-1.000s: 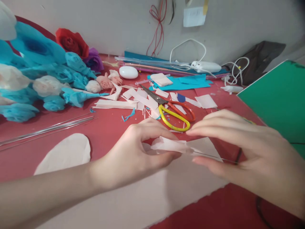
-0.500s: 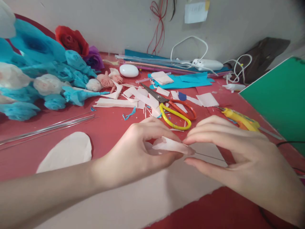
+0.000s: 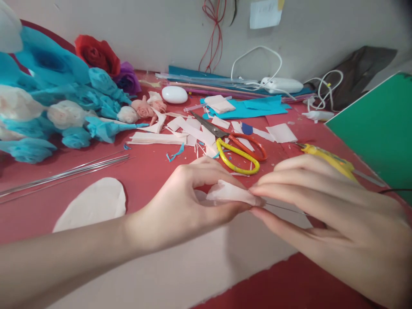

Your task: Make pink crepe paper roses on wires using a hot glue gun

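Between the thumb and fingers of my left hand (image 3: 193,201) is a pale pink paper flower bud (image 3: 230,193), lying on its side with its base to the right. A thin wire stem (image 3: 286,208) runs from that base into my right hand (image 3: 328,214). My right thumb and fingertips pinch around the base, where the paper meets the wire. Under both hands lies a large pale sheet (image 3: 193,266). Left of my left wrist rests a cut pale paper piece with a rounded end (image 3: 93,201).
Beyond my hands lie scissors (image 3: 238,156) with yellow and red handles among paper scraps (image 3: 161,138). A yellow glue gun (image 3: 328,159) sits behind my right hand, beside a green board (image 3: 376,124). Metal wires (image 3: 80,170) and blue paper flowers (image 3: 103,128) are at left.
My right thumb and fingers have closed from slightly apart onto the base of the bud. The left hand has stayed almost in place, holding the bud.
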The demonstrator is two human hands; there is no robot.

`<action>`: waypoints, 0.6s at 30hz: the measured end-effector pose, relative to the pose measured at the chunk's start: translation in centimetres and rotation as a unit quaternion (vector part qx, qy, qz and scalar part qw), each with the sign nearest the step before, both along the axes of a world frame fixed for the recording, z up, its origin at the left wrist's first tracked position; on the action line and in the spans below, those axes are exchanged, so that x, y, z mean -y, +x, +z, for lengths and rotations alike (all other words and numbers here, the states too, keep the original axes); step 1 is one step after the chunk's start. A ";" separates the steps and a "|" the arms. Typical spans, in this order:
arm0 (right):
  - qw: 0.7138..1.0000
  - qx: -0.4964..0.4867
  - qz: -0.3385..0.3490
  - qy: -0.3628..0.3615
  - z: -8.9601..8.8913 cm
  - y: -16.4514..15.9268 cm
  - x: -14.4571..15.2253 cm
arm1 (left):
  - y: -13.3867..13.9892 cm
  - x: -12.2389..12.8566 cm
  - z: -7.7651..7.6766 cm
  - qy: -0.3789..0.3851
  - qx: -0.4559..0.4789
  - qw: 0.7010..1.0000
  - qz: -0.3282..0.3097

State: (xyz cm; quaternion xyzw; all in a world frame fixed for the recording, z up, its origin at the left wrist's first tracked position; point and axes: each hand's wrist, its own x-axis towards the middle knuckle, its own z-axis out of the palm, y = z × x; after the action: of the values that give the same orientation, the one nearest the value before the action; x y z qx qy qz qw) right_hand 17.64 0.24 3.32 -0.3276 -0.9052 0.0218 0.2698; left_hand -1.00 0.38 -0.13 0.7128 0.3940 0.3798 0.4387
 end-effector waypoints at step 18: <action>0.997 -0.014 0.005 0.073 0.3 -0.3 -0.1 | 0.2 0.0 0.0 -0.009 0.012 1.000 0.024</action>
State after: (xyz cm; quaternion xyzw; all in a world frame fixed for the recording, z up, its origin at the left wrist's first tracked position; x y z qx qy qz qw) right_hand 17.37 0.35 3.59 -0.3018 -0.9024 -0.0384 0.3053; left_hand -0.80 0.43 -0.12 0.6944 0.4095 0.3952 0.4404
